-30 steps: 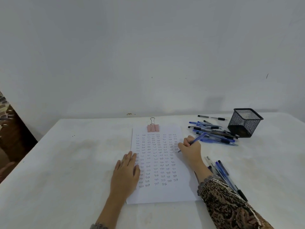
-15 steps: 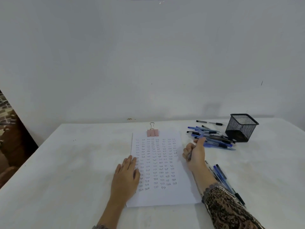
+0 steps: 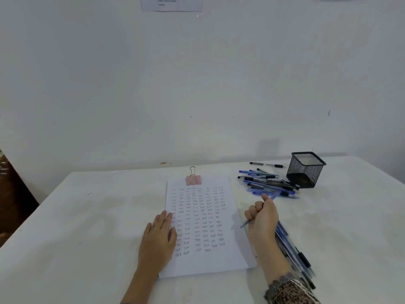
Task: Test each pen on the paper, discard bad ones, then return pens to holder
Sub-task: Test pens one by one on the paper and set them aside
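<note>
A white sheet of paper (image 3: 206,262) covered with rows of small handwritten test words lies in the middle of the table, held at the top by a pink binder clip (image 3: 193,179). My left hand (image 3: 158,240) rests flat on the paper's left edge. My right hand (image 3: 262,217) hovers just right of the paper, fist curled round a blue pen (image 3: 246,224) whose tip pokes out low on the left. A pile of blue and black pens (image 3: 266,184) lies beside the black mesh holder (image 3: 305,168). More pens (image 3: 293,253) lie under my right forearm.
One black pen (image 3: 266,165) lies apart near the wall behind the pile. The white table (image 3: 87,227) meets a plain white wall at the back. A dark brown object (image 3: 11,194) stands beyond the table's left edge.
My right hand lifted the pen off the paper, drew it right and turned it into a fist grip. The camera tilted up. My left hand stayed on the paper.
</note>
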Demonstrator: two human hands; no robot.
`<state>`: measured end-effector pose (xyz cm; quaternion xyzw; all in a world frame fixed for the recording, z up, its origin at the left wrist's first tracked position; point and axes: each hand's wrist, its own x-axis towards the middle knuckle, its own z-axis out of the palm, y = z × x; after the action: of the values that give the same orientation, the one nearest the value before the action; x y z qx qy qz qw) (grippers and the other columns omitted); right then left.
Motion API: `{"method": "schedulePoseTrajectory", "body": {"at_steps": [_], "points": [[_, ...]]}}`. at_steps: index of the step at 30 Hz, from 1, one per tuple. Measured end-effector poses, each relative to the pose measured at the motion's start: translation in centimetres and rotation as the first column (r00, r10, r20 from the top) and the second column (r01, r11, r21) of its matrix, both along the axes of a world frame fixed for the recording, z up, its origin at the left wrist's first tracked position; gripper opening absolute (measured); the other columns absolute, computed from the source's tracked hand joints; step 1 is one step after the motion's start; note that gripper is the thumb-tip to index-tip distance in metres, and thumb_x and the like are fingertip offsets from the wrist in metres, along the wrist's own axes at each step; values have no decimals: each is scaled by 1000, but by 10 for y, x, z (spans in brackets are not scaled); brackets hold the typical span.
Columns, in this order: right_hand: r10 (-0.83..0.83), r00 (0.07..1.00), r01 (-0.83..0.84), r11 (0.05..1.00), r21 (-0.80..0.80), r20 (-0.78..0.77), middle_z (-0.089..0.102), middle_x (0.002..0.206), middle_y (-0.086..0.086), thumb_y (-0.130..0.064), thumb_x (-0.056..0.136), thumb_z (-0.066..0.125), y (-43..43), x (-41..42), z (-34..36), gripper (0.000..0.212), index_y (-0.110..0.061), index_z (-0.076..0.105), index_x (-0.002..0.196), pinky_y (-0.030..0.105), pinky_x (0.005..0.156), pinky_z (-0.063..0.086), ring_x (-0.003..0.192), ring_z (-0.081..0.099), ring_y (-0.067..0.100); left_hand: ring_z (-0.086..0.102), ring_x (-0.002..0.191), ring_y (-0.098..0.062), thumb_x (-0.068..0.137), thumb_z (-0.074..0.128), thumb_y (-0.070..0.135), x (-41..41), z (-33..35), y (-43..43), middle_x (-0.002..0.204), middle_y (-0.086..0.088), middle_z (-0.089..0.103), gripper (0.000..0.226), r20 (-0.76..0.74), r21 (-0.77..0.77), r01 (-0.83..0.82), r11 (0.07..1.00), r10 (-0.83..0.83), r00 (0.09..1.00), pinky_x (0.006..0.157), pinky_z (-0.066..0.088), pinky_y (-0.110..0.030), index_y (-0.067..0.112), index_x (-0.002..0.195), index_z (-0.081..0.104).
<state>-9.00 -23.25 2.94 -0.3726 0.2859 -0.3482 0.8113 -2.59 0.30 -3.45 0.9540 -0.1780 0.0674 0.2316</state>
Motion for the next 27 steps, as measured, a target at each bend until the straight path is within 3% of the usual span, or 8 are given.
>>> {"method": "schedulePoseTrajectory", "body": {"at_steps": [2, 5, 8, 12, 18, 21, 24, 27], "points": [[63, 971, -125, 957, -263, -232, 43, 63, -1, -12, 100, 34, -17, -11, 8, 19, -11, 54, 99, 22, 42, 30, 45, 32, 10, 16, 141, -10, 66, -8, 55, 0, 2, -1, 153, 5, 19, 91, -12, 23, -2, 1000, 3, 1000, 114, 4, -26, 22, 144, 24], [-175, 710, -430, 660, -616, -682, 60, 84, 13, -9, 93, 47, -53, -33, 9, 22, 0, 59, 110, 27, 59, 39, 65, 50, 19, 15, 142, -11, 65, -10, 55, 0, 3, -1, 154, 3, 18, 93, -18, 41, 3, 999, -2, 1000, 115, 5, -28, 20, 145, 23], [-274, 494, -608, 569, -553, -825, 62, 111, 19, -10, 88, 55, -76, -52, 3, 29, -4, 57, 117, 28, 76, 43, 91, 56, 28, 15, 142, -13, 70, -7, 54, -1, 5, -1, 154, 2, 18, 88, -37, 50, 18, 999, -16, 999, 116, 7, -31, 18, 145, 23], [-258, 330, -776, 473, -417, -908, 65, 107, 19, -12, 90, 48, -80, -63, 3, 25, 2, 62, 106, 28, 75, 42, 88, 54, 26, 12, 142, -12, 97, 24, 33, -3, 10, -2, 155, 2, 14, 51, -57, 47, 19, 999, -16, 998, 116, 5, -30, 19, 146, 20], [-233, 263, -818, 460, -344, -936, 60, 115, 16, -9, 89, 47, -84, -76, 6, 27, 1, 57, 112, 26, 72, 41, 93, 54, 25, 11, 142, -12, 98, 28, 27, -5, 12, -3, 155, 2, 13, 49, -61, 29, 24, 999, -23, 998, 116, 5, -30, 18, 146, 20], [-264, 165, -892, 372, -258, -950, 62, 114, 13, -16, 89, 51, -89, -79, 10, 28, -2, 60, 112, 27, 80, 45, 102, 58, 25, 11, 142, -12, 98, 28, 27, -6, 13, -3, 155, 2, 13, 49, -57, 30, 22, 999, -20, 998, 116, 5, -30, 19, 146, 20], [-264, 81, -929, 329, -168, -961, 59, 117, 12, -26, 90, 53, -108, -72, 15, 35, -4, 56, 117, 30, 76, 48, 89, 58, 24, 11, 142, -12, 98, 29, 27, -6, 14, -4, 155, 2, 14, 49, -62, 28, 15, 999, -13, 998, 116, 5, -30, 19, 146, 21], [-349, 166, -904, 320, -284, -922, 57, 122, 13, -27, 90, 50, -133, -44, 18, 35, -5, 55, 116, 33, 85, 48, 93, 57, 28, 10, 143, -12, 98, 28, 27, -8, 14, -4, 155, 3, 13, 49, -69, 31, 15, 999, -13, 998, 116, 4, -30, 19, 146, 20]]}}
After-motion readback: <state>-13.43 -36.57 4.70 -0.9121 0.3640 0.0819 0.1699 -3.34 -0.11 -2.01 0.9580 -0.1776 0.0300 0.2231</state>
